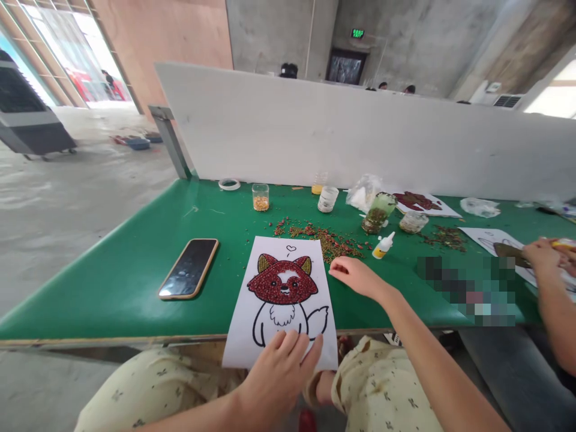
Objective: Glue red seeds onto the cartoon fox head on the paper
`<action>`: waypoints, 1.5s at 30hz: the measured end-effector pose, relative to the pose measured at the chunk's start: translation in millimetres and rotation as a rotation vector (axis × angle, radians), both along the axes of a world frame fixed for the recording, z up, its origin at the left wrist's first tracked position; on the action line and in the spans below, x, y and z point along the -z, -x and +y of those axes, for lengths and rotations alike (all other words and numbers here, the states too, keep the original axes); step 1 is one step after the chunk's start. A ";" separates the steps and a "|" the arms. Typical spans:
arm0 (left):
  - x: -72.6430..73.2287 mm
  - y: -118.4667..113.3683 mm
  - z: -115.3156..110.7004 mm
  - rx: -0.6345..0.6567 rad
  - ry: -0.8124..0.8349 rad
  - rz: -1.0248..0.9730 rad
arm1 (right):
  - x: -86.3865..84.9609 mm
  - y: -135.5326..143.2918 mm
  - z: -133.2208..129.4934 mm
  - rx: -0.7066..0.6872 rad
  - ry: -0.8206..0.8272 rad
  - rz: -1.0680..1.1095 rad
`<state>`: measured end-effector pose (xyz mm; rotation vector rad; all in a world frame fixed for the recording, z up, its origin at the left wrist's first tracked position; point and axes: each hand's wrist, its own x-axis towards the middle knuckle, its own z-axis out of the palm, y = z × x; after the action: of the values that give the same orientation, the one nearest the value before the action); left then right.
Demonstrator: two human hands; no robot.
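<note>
A white sheet (240, 336) with a fox drawing lies on the table, its lower end past the front edge. Dark red beans cover the fox's head (270, 291), and greenish seeds fill its ears; the body is bare outline. My left hand (283, 363) rests over the sheet's lower part with its fingers stretched out. Just right of the sheet, my right hand (357, 277) is low over the table with thumb and fingers pinched together; anything between them is hidden. Beyond it lie loose red and green beans (330, 243). A small white glue bottle (383, 246) stands near that hand.
A phone (189, 268) lies left of the sheet on the green table (112, 270). Behind are a tape roll (229, 184), a cup of yellowish grains (260, 198) and a tipped green jar (378, 213). At right, another person's hands (546, 255) are over a second drawing. A white partition (315, 132) borders the back.
</note>
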<state>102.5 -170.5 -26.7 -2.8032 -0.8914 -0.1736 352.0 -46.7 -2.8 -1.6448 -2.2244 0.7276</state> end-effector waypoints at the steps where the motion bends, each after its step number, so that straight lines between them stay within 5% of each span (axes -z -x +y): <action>1: 1.4 -0.4 0.8 -0.002 -0.002 0.007 | 2.8 2.2 -4.0 -0.017 -0.059 -0.003; 8: 15.5 -4.3 -1.4 -0.020 -0.053 0.019 | 13.6 4.0 -2.5 -0.007 -0.170 -0.098; 23: 8.1 0.6 2.4 0.060 0.233 0.043 | 26.5 -33.7 38.5 0.242 -0.414 -0.073; 28: 7.2 1.1 0.7 0.035 0.289 0.057 | 13.7 -38.5 30.2 0.336 -0.332 -0.026; 32: 4.2 1.5 1.0 0.038 0.269 0.044 | 2.7 -40.1 22.1 0.416 -0.070 0.053; 36: 7.1 2.6 1.7 0.033 0.226 0.011 | 4.5 -40.7 19.8 0.327 0.100 0.142; 40: 12.8 4.4 1.2 0.039 0.219 -0.018 | 11.8 -40.9 23.9 0.252 0.026 0.257; 45: 13.5 5.2 0.0 0.047 0.205 -0.028 | 11.5 -45.1 27.7 0.378 -0.204 0.177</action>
<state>97.3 -170.5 -40.2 -3.0197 -0.8966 -0.1363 397.1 -19.0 -14.4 -1.7499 -1.7327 0.5050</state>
